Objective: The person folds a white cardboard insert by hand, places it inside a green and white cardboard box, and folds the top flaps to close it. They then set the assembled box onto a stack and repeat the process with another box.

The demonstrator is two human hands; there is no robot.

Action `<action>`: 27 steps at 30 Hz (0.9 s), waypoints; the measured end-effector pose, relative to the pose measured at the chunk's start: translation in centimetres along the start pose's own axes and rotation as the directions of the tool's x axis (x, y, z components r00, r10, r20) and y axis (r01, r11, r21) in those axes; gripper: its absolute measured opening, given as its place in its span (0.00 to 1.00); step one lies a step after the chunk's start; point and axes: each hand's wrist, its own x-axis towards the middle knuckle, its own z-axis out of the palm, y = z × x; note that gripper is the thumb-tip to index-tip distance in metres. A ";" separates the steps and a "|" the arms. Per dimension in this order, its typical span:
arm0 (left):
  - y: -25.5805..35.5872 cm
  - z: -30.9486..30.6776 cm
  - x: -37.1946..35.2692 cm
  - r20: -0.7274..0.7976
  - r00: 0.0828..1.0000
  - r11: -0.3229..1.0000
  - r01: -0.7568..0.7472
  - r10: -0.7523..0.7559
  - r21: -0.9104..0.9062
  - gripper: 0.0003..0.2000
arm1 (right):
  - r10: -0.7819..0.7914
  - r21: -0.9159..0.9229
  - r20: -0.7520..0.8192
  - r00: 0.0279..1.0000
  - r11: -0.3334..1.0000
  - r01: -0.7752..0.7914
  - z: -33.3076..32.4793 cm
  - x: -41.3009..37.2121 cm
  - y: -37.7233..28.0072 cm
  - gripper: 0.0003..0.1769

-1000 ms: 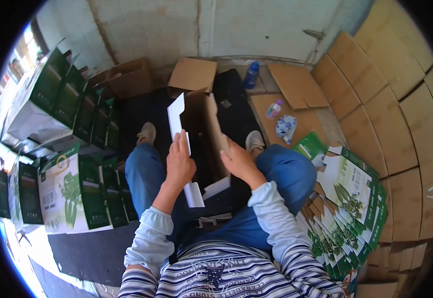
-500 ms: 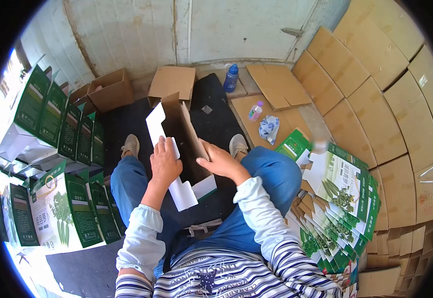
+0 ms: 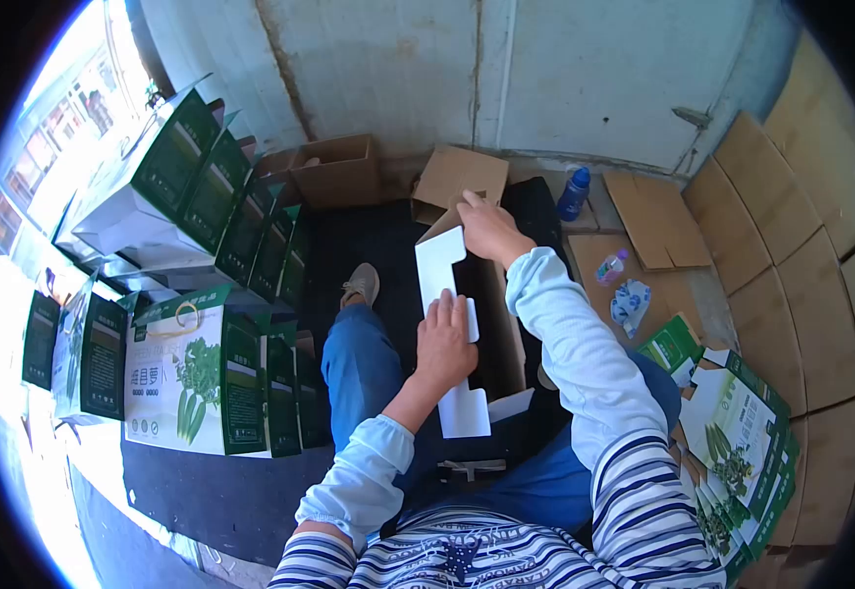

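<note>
An open carton (image 3: 503, 329) with a white flap along its left side and a brown inside stands between my legs. My left hand (image 3: 445, 344) lies on the white flap, its fingers close together around the flap's edge. At the carton's far end, my right hand (image 3: 491, 231) grips the brown end flap with bent fingers. Part of the carton's right wall is hidden below my right sleeve.
Green and white printed boxes (image 3: 192, 378) stand stacked on the left. Flat printed cartons (image 3: 737, 442) fan out at the right, near brown boxes (image 3: 766, 304). A blue bottle (image 3: 574, 194), a small bottle (image 3: 611, 267) and a crumpled cloth (image 3: 630, 306) lie beyond my right knee.
The view has turned left, so the scene sits further right. My right hand has moved from the carton's right side to its far end. My left hand remains on the white flap.
</note>
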 end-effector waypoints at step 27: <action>-1.9 3.6 1.2 0.097 0.995 0.946 -0.008 -0.025 0.325 0.35 | -0.483 0.201 0.260 0.836 0.874 0.443 -5.6 -24.3 -6.0 0.05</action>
